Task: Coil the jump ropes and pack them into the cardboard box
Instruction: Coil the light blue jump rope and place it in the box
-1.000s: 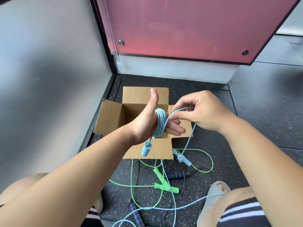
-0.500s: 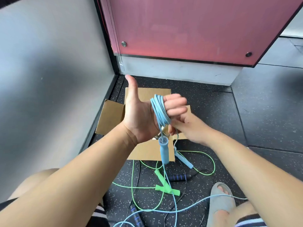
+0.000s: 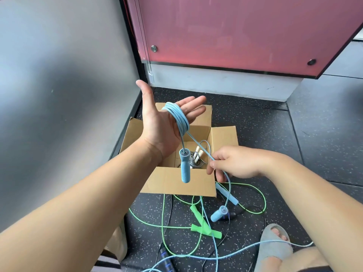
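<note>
My left hand (image 3: 159, 124) is held palm up above the cardboard box (image 3: 176, 182), fingers straight. The light blue jump rope (image 3: 178, 117) is wound in several loops around those fingers. One of its blue handles (image 3: 185, 166) dangles below the palm. My right hand (image 3: 235, 163) is lower and to the right, over the box's right side, and pinches the rope's free strand (image 3: 202, 149). The strand runs on down to the second blue handle (image 3: 217, 215), which hangs near the floor. A grey and white rope (image 3: 196, 159) lies inside the box.
A green rope with green handles (image 3: 204, 230), another light blue handle (image 3: 227, 194), a pale blue cord (image 3: 255, 246) and a dark rope with a blue-black handle (image 3: 167, 264) lie tangled on the speckled floor. A grey wall is on the left, a pink panel (image 3: 235, 32) behind. A slippered foot (image 3: 275, 246) is at lower right.
My left fingers have straightened and the palm has turned up. My right hand has moved down and right away from the coil, drawing a strand taut. The view shifted slightly.
</note>
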